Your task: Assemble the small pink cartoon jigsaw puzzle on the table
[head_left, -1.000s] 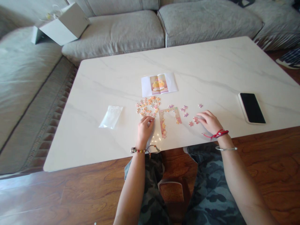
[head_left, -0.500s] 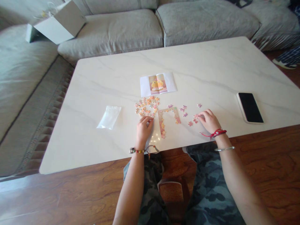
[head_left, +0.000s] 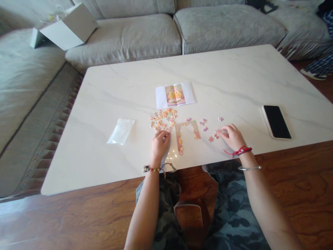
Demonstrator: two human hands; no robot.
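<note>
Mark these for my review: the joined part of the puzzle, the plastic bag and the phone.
Joined part of the puzzle [head_left: 179,140]: head view, on its long left strip.
Plastic bag [head_left: 121,131]: head view, middle of its face.
Phone [head_left: 276,122]: head view, middle of its dark screen.

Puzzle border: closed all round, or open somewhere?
Open: the puzzle border has no near side, its right leg shorter than its left.

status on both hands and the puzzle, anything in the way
Left hand beside loose pile. Right hand at pink pieces. Puzzle border part-built, nothing covering it.
</note>
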